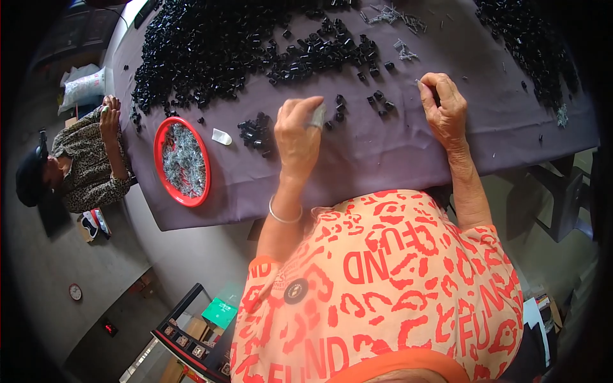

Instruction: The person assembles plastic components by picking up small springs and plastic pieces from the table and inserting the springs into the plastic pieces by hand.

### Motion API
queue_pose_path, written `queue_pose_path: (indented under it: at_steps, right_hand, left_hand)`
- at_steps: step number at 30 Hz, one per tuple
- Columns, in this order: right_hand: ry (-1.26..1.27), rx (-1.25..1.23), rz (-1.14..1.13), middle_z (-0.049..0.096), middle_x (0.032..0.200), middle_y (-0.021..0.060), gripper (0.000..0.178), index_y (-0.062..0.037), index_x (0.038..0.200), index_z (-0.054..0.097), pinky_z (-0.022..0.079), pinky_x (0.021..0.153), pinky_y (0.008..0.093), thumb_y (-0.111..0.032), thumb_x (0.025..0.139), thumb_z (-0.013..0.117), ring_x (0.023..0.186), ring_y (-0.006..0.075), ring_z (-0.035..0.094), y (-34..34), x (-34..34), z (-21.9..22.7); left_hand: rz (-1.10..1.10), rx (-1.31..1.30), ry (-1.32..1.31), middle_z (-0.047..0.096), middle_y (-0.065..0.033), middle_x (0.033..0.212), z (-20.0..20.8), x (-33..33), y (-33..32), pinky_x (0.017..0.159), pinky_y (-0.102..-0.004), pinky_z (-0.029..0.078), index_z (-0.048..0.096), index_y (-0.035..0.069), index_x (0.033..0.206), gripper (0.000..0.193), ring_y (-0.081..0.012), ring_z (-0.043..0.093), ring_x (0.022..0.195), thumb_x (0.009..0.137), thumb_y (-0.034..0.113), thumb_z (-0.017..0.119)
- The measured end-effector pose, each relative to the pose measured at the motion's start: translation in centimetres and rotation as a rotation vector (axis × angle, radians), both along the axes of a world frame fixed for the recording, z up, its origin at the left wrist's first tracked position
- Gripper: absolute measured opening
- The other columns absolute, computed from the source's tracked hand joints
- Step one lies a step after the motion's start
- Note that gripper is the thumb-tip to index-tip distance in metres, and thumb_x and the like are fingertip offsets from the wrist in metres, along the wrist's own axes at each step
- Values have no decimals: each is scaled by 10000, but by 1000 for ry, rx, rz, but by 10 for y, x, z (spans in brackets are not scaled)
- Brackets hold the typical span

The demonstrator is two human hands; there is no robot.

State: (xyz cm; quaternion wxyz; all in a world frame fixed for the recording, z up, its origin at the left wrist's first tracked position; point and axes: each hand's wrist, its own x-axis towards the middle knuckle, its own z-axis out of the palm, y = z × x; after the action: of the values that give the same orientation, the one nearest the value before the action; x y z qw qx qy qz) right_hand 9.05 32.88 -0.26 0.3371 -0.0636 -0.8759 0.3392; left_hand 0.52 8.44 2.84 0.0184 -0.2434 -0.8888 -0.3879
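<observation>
My left hand (297,137) is held above the near part of the table with its fingers curled. A pale, translucent piece (317,116) shows at its fingertips; blur hides whether it is held or worn on a finger. My right hand (443,110) is closed in a pinch, a tiny silvery metal piece (418,81) showing at its fingertips. Between the hands lie several small black plastic parts (381,103). A little cluster of the same black parts (255,133) sits left of my left hand. Beyond my right hand are loose thin metal pieces, spring-like in shape (405,51).
A red bowl (205,185) of tangled silvery metal pieces stands near the table's left edge, beside a white finger-cot-shaped piece (221,136). Black parts are heaped at the back left (198,51) and far right (527,51). Another person (89,153) sits at the left.
</observation>
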Motion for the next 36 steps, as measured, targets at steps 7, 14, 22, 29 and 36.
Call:
queue_pose_path:
  at_steps: [7, 14, 22, 29, 36]
  right_hand:
    - [5, -13, -2, 560, 761, 69, 109, -24, 838, 543, 448, 593, 289, 45, 796, 616, 650, 198, 548, -1, -1, 3]
    - [7, -33, -10, 560, 756, 71, 102, -23, 834, 548, 450, 589, 283, 36, 794, 621, 642, 193, 547, -2, -3, 3]
    - [25, -90, 7, 573, 754, 48, 82, -22, 842, 562, 446, 570, 260, 23, 810, 622, 612, 137, 538, 1, 1, 0]
    - [15, -109, -9, 591, 759, 49, 65, -10, 854, 593, 454, 582, 229, 13, 810, 634, 628, 99, 546, -1, 6, 9]
    - [-64, -197, 480, 616, 763, 71, 70, 16, 836, 589, 470, 592, 238, 36, 790, 639, 623, 120, 574, -72, 15, 59]
  left_hand:
    - [-186, -106, -230, 612, -93, 806, 10, -30, 17, 650, -313, 488, 689, 82, 947, 232, -219, 611, 683, 718, 50, 672]
    - [-261, -89, -39, 612, -87, 840, -2, -25, 16, 665, -324, 489, 658, 66, 894, 182, -227, 613, 723, 713, 43, 669]
    - [81, 735, -752, 663, -96, 856, 9, 0, -8, 610, -269, 513, 641, -13, 1013, 192, -156, 638, 706, 835, 60, 631]
    - [194, 1071, -1255, 646, -132, 974, 12, 43, -35, 618, -263, 535, 600, 6, 1087, 210, -186, 643, 812, 898, 74, 538]
    - [179, 1191, -1272, 648, -115, 952, 4, 73, -32, 635, -262, 527, 603, 6, 1078, 202, -171, 639, 810, 901, 78, 538]
